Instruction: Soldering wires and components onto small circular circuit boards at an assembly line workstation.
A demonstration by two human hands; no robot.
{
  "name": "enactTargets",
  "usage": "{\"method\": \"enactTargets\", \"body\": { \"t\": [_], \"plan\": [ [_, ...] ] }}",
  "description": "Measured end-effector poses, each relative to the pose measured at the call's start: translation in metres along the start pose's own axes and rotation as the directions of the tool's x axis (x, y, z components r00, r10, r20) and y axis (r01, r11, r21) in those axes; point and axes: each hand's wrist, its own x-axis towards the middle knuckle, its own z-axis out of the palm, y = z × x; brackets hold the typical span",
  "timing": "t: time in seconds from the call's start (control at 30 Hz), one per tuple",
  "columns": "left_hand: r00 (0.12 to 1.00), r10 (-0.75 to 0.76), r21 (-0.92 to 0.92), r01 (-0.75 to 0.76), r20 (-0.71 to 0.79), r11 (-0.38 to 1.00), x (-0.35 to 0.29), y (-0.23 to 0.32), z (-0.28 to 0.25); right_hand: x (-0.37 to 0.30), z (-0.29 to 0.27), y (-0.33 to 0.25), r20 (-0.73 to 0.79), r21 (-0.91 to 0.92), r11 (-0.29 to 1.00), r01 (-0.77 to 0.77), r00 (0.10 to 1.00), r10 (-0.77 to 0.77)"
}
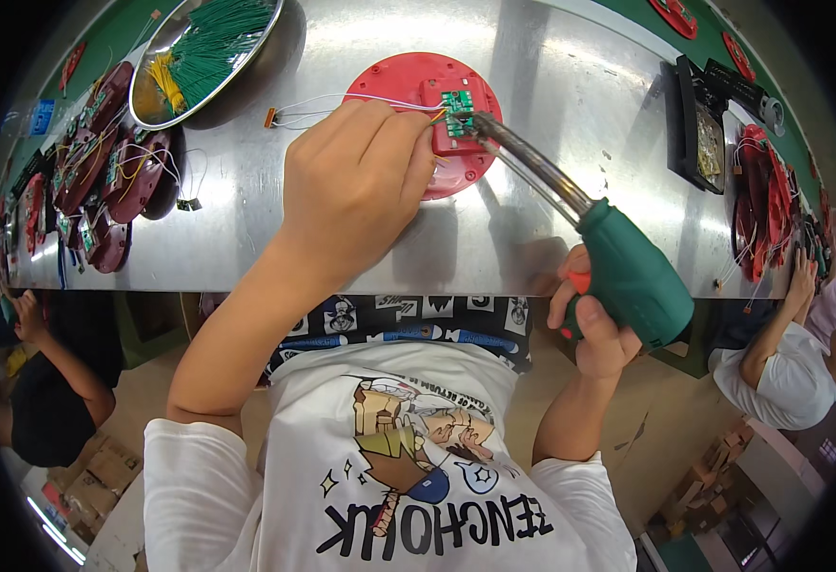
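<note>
A red round plastic housing (pixel 380 78) lies on the metal bench, with a small green circuit board (pixel 458 99) on its raised middle block. My left hand (pixel 356 181) is closed at the board's left side, pinching a thin yellow wire (pixel 438 116) against it. White wires (pixel 337 98) run left from the board to a small orange-brown piece (pixel 270 117). My right hand (pixel 594 324) grips a green soldering gun (pixel 639 276) by its handle, a finger at the red trigger. The gun's metal tip reaches the board beside my left fingertips; exact contact is too small to tell.
A metal bowl (pixel 210 108) of green wires (pixel 227 33) and yellow wires (pixel 164 81) stands at far left. Dark red housings (pixel 137 181) are piled below it. On the right are a black tray (pixel 687 124) and more red housings (pixel 771 191). Other people's arms (pixel 75 367) show at both sides.
</note>
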Motion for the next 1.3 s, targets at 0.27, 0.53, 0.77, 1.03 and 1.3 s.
{"method": "enactTargets", "body": {
  "t": [0.27,0.53,0.77,1.03,1.3],
  "plan": [
    [0.999,0.031,0.000,-0.031,-0.022,1.000,-0.0012,-0.0019,0.0022,0.0001,-0.0021,0.0003,0.016,-0.025,0.999,0.026,1.000,-0.025],
    [0.999,0.020,0.010,-0.020,-0.031,1.000,-0.0011,0.0020,-0.0010,-0.0012,-0.0024,0.0023,0.024,-0.035,0.999,0.028,0.999,-0.027],
    [0.992,0.092,0.015,-0.091,-0.083,0.996,0.0002,-0.0010,-0.0006,-0.0015,-0.0033,0.0047,0.013,-0.067,0.997,0.046,0.999,-0.045],
    [0.994,0.084,0.003,-0.084,-0.069,0.996,-0.0006,0.0002,-0.0001,-0.0010,-0.0053,0.0044,0.041,-0.074,0.996,0.044,0.998,-0.041],
    [0.998,0.060,-0.010,-0.060,-0.027,0.998,-0.0036,0.0029,-0.0070,0.0020,-0.0008,0.0019,0.039,-0.057,0.998,0.039,0.999,-0.037]
  ]
}}
